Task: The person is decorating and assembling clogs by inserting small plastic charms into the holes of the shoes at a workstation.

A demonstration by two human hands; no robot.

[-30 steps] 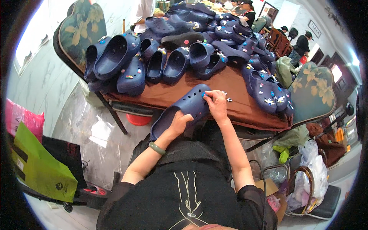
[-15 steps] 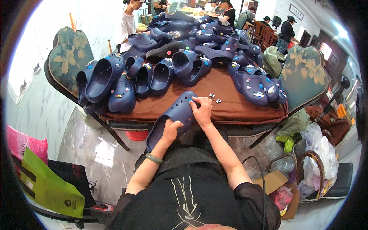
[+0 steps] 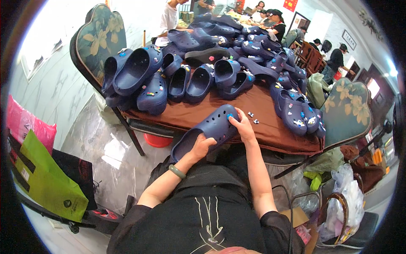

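A navy foam clog (image 3: 203, 129) with round vent holes is held tilted above my lap, its toe up and to the right. My left hand (image 3: 200, 149) grips its side, the thumb over the opening's edge. My right hand (image 3: 244, 127) is closed round the toe, with the thumb against a blue shoe charm (image 3: 229, 116) on the upper. Just right of this hand, two small white-and-dark charms (image 3: 251, 114) lie on the brown cloth (image 3: 279, 137). My right fingers under the toe are partly hidden.
Many navy clogs (image 3: 198, 82), several with charms, are piled across the table. Flower-patterned chair backs (image 3: 101, 40) flank it. A red basin (image 3: 158, 140) stands underneath. Bags (image 3: 50, 175) sit at left; a chair with plastic bags (image 3: 344, 203) is at right. Other people work behind.
The view has shifted and tilted. My right hand has gone from pinching at the blue charm to wrapping the toe, thumb on the charm. My left hand keeps its hold.
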